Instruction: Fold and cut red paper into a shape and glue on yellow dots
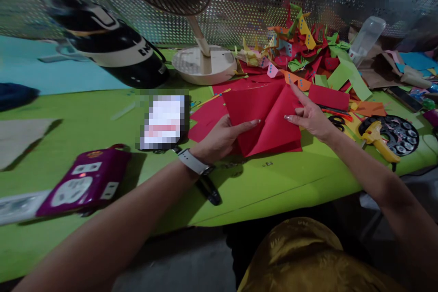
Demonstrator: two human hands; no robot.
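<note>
A sheet of red paper [263, 112] with a fold crease down its middle is held up slightly above the table. My left hand [222, 139] grips its left side, thumb on the front face and fingers mostly hidden behind. On the opposite side, my right hand [313, 116] has its thumb over the paper's right part and its index finger stretched toward the top corner; the other fingers are curled. More flat red paper [208, 118] lies under and behind the held sheet. Black-handled scissors [337, 122] rest just right of my right hand.
A phone [164, 123], a purple power strip [89, 178] and a black bottle [116, 50] are to the left. Behind stands a fan [205, 61] beside a heap of colored paper pieces [297, 48]. A yellow glue gun [381, 143] lies on a round black tray [409, 134] at right.
</note>
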